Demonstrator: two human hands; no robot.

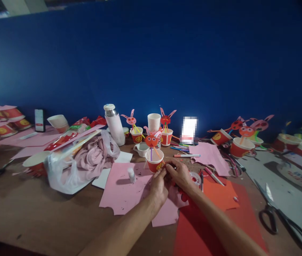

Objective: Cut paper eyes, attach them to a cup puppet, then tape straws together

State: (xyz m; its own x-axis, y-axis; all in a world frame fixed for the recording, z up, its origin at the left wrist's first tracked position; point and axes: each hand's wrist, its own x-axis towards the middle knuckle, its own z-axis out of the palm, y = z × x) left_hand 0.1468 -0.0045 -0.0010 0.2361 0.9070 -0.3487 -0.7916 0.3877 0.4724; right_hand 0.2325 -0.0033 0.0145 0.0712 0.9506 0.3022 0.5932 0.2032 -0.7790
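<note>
A red-and-white paper cup [154,166] stands in front of me on pink paper, with a purple strip and an orange strip rising from it. Above its rim sits a red paper animal head [151,140] with pink ears and round eyes. My left hand [160,183] is closed at the cup's lower right side, its fingertips close to or touching the wall. My right hand [179,173] is closed too, its fingertips meeting the left ones. A bit of orange shows by the fingertips; what they pinch is too small to make out. A small white glue stick [131,175] stands to the left.
Scissors [271,206] lie open at right, near red paper [215,231] and orange paper [217,193]. Markers [187,155], a tape roll [194,177], a thermos [114,124] and a plastic bag [68,177] surround the work. Finished-looking animal cups [242,146] stand behind.
</note>
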